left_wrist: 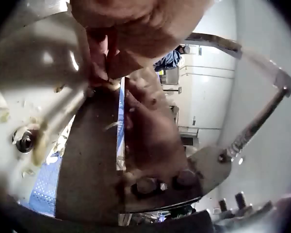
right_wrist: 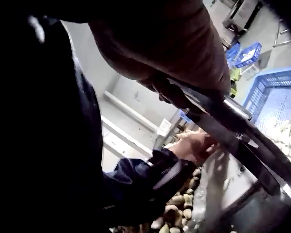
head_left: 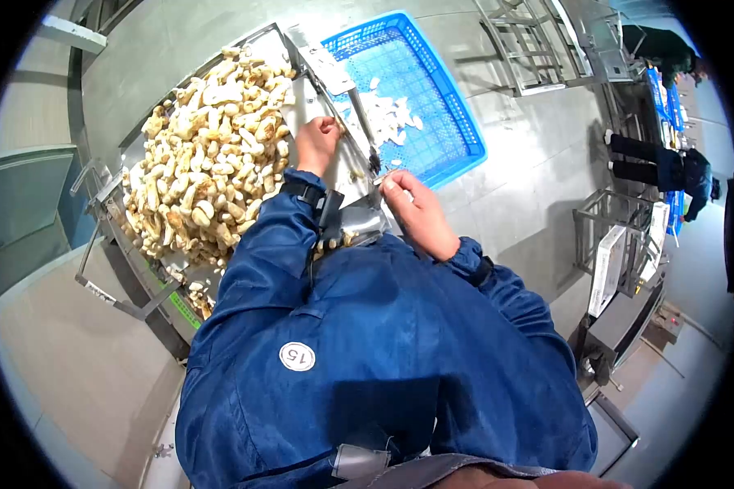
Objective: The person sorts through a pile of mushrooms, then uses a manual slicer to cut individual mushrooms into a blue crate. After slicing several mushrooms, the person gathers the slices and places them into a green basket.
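My right hand (head_left: 420, 213) grips the near end of a long metal cutting blade (right_wrist: 228, 136) hinged to the work stand. Across the metal work surface, my left hand (head_left: 318, 145) is curled beside a big heap of pale, brown-tinged mushrooms (head_left: 208, 155). In the left wrist view, a small pale mushroom piece (left_wrist: 115, 85) shows at the left fingertips, close by the blade (left_wrist: 89, 155); most of it is hidden by the fingers. White cut slices (head_left: 387, 116) lie in the blue crate (head_left: 462, 122) beyond the blade.
The heap sits in a metal-framed tray (head_left: 257, 34) on my left. Small scraps (left_wrist: 29, 128) lie around a bolt (left_wrist: 24, 141) on the work surface. Metal racks (head_left: 530, 45) stand to the right, where two people (head_left: 683, 175) work farther off.
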Demonstrator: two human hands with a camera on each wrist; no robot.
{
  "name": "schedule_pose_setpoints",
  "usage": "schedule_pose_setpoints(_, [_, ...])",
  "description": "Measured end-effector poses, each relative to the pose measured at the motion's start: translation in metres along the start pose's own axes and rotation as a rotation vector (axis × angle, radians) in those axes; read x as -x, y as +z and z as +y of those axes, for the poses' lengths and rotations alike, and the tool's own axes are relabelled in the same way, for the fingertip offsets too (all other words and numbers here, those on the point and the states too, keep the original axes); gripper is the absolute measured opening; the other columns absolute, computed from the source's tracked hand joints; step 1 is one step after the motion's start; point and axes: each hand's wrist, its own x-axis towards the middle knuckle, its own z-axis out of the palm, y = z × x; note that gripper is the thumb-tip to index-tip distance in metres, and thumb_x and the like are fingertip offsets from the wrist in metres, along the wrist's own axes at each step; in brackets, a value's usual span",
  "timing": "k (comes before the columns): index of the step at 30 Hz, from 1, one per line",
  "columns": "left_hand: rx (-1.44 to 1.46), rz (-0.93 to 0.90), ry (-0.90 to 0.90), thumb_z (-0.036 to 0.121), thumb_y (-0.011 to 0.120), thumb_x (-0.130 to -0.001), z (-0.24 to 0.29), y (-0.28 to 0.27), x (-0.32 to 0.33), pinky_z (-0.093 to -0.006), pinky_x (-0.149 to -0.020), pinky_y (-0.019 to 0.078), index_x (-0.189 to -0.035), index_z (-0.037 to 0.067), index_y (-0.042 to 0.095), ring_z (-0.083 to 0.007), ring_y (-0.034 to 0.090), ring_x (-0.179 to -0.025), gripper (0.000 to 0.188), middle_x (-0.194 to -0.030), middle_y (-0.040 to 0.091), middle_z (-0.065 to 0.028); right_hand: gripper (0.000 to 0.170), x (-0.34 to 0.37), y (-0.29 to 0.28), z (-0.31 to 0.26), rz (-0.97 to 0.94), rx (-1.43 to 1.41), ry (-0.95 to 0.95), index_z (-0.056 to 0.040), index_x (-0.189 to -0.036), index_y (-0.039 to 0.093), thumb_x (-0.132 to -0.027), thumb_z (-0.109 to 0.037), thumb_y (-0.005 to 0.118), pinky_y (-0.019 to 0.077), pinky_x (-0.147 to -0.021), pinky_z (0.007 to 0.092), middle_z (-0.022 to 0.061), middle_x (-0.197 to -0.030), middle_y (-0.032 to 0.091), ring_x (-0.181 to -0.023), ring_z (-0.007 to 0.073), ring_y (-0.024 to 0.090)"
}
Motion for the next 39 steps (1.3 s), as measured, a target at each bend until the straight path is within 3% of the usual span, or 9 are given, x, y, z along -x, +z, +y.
schedule_pose_setpoints(2, [0.199,-0.007,0.047,0.018,0.061,-0.091,-0.045,0.021,-0.016,-0.0257,-0.076,0.0554,-0.112,-0.007,0.063,-0.0169,0.069,-0.083,0.032,-0.095,0.071,-0.0147,0.024,-0.001,-0.002,0.025,-0.028,0.063,-0.021,-0.0006,-0.095,0.060,-0.100,-0.023,0.051,0.0438,-0.076,0.0256,0.0001,-0.083,0.058,-0.081,0.0088,0.052])
schedule_pose_setpoints(5, [0.245,-0.067,-0.072,0.018,0.058,-0.094,-0.008,0.001,0.000,-0.0262,-0.076,0.0554,-0.112,-0.010,0.062,-0.0156,0.067,-0.084,0.033,-0.093,0.070,-0.0127,0.027,-0.008,-0.007,0.096,-0.050,0.166,0.038,-0.0012,-0.095,0.063,-0.099,-0.025,0.050,0.0446,-0.073,0.0294,0.0049,-0.080,0.060,-0.077,0.0122,0.052])
schedule_pose_setpoints(15, [0.748,-0.144,-0.113,0.012,0.058,-0.095,0.018,-0.012,0.001,-0.0283,-0.081,0.0554,-0.118,-0.011,0.058,-0.0176,0.065,-0.087,0.032,-0.101,0.064,-0.0121,0.027,-0.010,-0.008,0.105,-0.091,0.129,0.066,-0.0019,-0.095,0.063,-0.099,-0.023,0.046,0.0441,-0.078,0.0289,0.0047,-0.084,0.061,-0.083,0.0131,0.054])
schedule_pose_setpoints(19, [0.562,-0.137,-0.027,0.012,0.060,-0.093,0.031,-0.059,0.018,-0.0301,-0.083,0.0555,-0.127,-0.004,0.054,-0.0187,0.064,-0.094,0.038,-0.112,0.061,-0.0119,0.027,-0.011,-0.008,0.105,-0.083,0.116,0.093,-0.0019,-0.095,0.063,-0.099,-0.023,0.046,0.0446,-0.079,0.0297,0.0044,-0.085,0.062,-0.084,0.0136,0.054])
schedule_pose_setpoints(23, [0.204,-0.157,-0.028,0.015,0.060,-0.092,0.016,-0.122,0.060,-0.0263,-0.070,0.0538,-0.114,-0.002,0.063,-0.0115,0.065,-0.078,0.029,-0.086,0.068,-0.0078,0.028,-0.011,-0.009,0.118,-0.085,0.102,0.060,-0.0018,-0.096,0.064,-0.100,-0.024,0.047,0.0414,-0.065,0.0275,0.0012,-0.075,0.056,-0.070,0.0097,0.049])
schedule_pose_setpoints(29, [-0.377,-0.356,0.149,0.014,0.066,-0.081,-0.025,-0.143,0.146,-0.0414,-0.076,0.0516,-0.095,0.004,0.069,-0.0311,0.065,-0.083,0.018,-0.088,0.068,-0.0141,0.029,-0.012,-0.007,0.108,-0.065,0.096,0.042,-0.0032,-0.092,0.066,-0.100,-0.023,0.047,0.0390,-0.061,0.0251,0.0000,-0.072,0.055,-0.066,0.0087,0.047])
schedule_pose_setpoints(32, [-0.785,-0.298,0.294,0.012,0.054,-0.087,-0.042,-0.124,0.177,-0.0435,-0.068,0.0525,-0.082,0.004,0.062,-0.0353,0.064,-0.077,0.013,-0.081,0.061,-0.0172,0.029,-0.012,-0.008,0.104,-0.069,0.151,0.040,-0.0032,-0.092,0.066,-0.099,-0.023,0.046,0.0387,-0.060,0.0251,-0.0002,-0.071,0.055,-0.065,0.0089,0.047])
schedule_pose_setpoints(36, [-1.138,-0.173,0.484,0.014,0.056,-0.082,-0.069,-0.090,0.196,-0.0314,-0.053,0.0536,-0.078,0.009,0.062,-0.0187,0.061,-0.074,0.009,-0.090,0.055,-0.0070,0.030,-0.012,-0.005,0.104,-0.050,0.178,0.042,-0.0024,-0.092,0.066,-0.099,-0.025,0.047,0.0396,-0.060,0.0254,0.0001,-0.072,0.056,-0.065,0.0088,0.048])
schedule_pose_setpoints(39, [-1.172,-0.286,0.425,0.016,0.053,-0.086,-0.072,-0.084,0.193,-0.0315,-0.055,0.0539,-0.087,0.009,0.061,-0.0194,0.059,-0.087,0.011,-0.095,0.052,-0.0072,0.029,-0.010,-0.005,0.101,-0.044,0.139,0.025,-0.0021,-0.093,0.065,-0.098,-0.025,0.048,0.0407,-0.061,0.0259,0.0013,-0.072,0.056,-0.066,0.0091,0.048])
